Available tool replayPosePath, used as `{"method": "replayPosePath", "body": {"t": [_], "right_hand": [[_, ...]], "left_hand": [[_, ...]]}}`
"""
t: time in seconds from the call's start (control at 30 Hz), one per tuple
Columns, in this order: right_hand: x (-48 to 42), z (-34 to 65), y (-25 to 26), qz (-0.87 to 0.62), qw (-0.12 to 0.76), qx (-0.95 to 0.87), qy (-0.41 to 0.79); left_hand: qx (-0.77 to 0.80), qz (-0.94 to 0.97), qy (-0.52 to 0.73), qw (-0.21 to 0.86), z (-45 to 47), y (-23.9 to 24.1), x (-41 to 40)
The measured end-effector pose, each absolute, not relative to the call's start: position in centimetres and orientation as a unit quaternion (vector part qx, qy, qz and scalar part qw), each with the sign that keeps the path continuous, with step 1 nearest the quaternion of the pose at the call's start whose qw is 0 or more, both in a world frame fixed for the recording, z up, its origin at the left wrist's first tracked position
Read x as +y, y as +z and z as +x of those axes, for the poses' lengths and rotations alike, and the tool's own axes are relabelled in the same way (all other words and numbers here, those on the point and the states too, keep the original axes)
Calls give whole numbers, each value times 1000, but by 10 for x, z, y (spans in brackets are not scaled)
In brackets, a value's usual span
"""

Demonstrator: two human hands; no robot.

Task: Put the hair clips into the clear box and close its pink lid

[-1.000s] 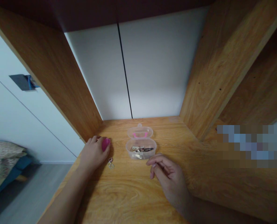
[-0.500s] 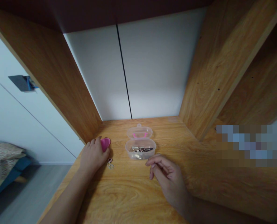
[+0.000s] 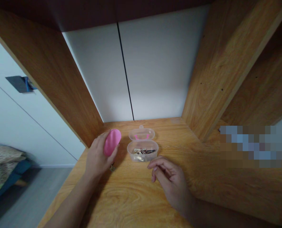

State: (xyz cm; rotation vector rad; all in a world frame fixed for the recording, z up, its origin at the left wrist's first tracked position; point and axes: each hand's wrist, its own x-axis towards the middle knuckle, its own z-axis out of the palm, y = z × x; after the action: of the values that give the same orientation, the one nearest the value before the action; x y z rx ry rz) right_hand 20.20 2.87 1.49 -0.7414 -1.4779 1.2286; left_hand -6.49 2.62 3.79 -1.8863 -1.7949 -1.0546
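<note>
My left hand (image 3: 98,155) grips a pink oval object (image 3: 112,142) and holds it raised just left of a small clear plastic box (image 3: 142,151). The box stands open on the wooden desk (image 3: 136,193), its lid (image 3: 142,134) folded back; metal hair clips lie inside and something pink shows in the lid. My right hand (image 3: 168,180) rests on the desk just in front and to the right of the box, its fingers loosely curled, with nothing visible in them. Small rings (image 3: 112,168) lie on the desk under my left hand, partly hidden.
Wooden side panels (image 3: 60,82) rise left and right of the desk, with a white back wall (image 3: 150,69) behind. A shelf niche at the right holds a blurred-out patch. Left of the desk the floor and a bed's edge (image 3: 3,164) show.
My left hand has lifted the pink oval object off the desk and brought it up and rightward toward the box. My right hand has barely moved.
</note>
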Motion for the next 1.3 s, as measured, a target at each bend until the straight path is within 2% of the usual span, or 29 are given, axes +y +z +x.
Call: {"method": "replayPosePath", "body": {"t": [0.2, 0.27, 0.43, 0.63, 0.8, 1.03, 1.3], "right_hand": [[30, 203, 19, -314, 534, -623, 477], [31, 203, 19, -318, 540, -638, 447], [31, 203, 17, -319, 544, -646, 431], [26, 200, 18, -281, 536, -627, 491], [33, 198, 13, -306, 552, -599, 493], [57, 206, 22, -367, 536, -634, 420], [89, 225, 36, -287, 452, -822, 195]], "left_hand": [[-503, -676, -518, 151, -46, 35, 24], [-486, -676, -532, 152, -39, 35, 22], [-426, -753, -474, 160, -24, 40, 13], [-364, -829, -407, 125, -12, 45, 9], [-348, -844, -386, 135, -9, 44, 9], [-429, -773, -452, 121, -18, 32, 14], [-516, -736, -438, 30, -20, 21, 20]]}}
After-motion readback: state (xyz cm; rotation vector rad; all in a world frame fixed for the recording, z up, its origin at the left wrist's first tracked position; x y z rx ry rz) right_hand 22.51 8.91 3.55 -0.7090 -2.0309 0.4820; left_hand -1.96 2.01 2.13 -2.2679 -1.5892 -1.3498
